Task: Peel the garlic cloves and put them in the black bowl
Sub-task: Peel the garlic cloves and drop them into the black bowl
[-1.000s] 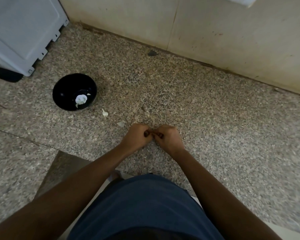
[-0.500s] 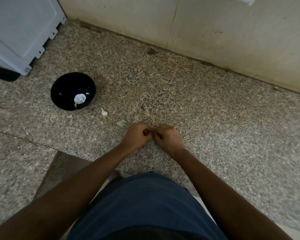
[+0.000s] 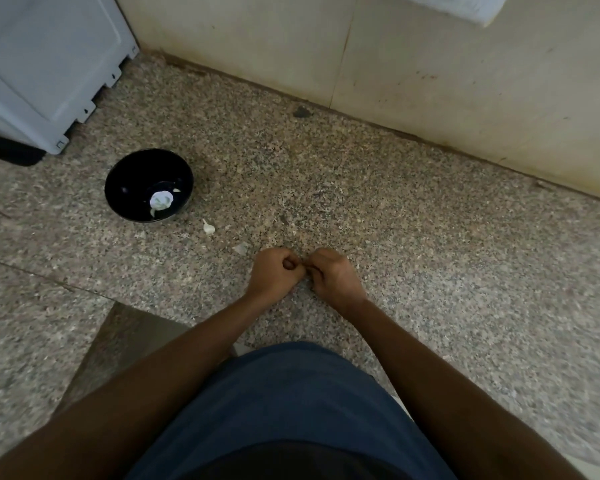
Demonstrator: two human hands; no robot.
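Note:
My left hand (image 3: 274, 275) and my right hand (image 3: 331, 277) are curled, knuckles up, with fingertips meeting over the granite counter. They pinch something small between them, most likely a garlic clove, but the fingers hide it. The black bowl (image 3: 132, 174) stands to the upper left and holds a white garlic piece (image 3: 160, 200) and small bits. A loose garlic clove (image 3: 208, 227) lies on the counter just right of the bowl. A scrap of peel (image 3: 240, 249) lies near my left hand.
A grey-white appliance (image 3: 45, 67) stands at the far left behind the bowl. A beige wall (image 3: 430, 64) runs along the back of the counter (image 3: 430, 237). My blue-clad torso (image 3: 291, 410) fills the bottom middle.
Both hands stay together with only slight finger movement. The view has shifted a little; the bowl and loose clove stay put.

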